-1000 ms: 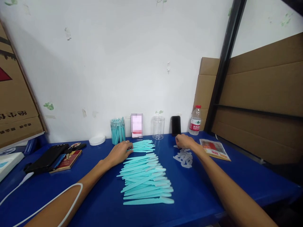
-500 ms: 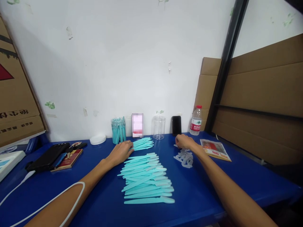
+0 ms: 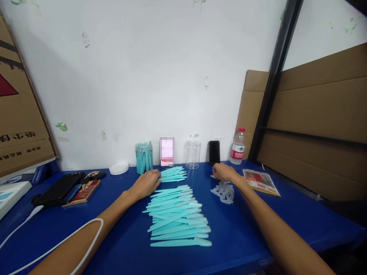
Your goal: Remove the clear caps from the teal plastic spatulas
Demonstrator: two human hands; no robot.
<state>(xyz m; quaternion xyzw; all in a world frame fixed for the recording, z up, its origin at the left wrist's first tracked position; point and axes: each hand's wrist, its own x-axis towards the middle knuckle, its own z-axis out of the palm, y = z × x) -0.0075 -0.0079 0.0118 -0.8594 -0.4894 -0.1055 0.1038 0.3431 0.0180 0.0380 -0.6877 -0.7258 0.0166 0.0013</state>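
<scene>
My left hand (image 3: 147,182) lies on the table, palm down, fingers stretched out and thumb apart. Its fingertips touch the left ends of a small pile of turquoise eyebrow razors (image 3: 173,174). In front of that pile, a larger spread of the same razors (image 3: 177,217) lies roughly in a row, pale angled heads to the right. My right hand (image 3: 223,172) is closed, fingers curled down at the far edge of a heap of clear plastic blade caps (image 3: 225,192). One cap shows beside its fingertips; what the fingers hold is hidden.
Along the wall stand a clear jar of turquoise razors (image 3: 144,158), a lit phone (image 3: 167,152), a clear empty jar (image 3: 193,154), a black phone (image 3: 214,152) and a water bottle (image 3: 237,147). A white lid (image 3: 118,169) lies left. A white cable (image 3: 99,225) crosses my left forearm.
</scene>
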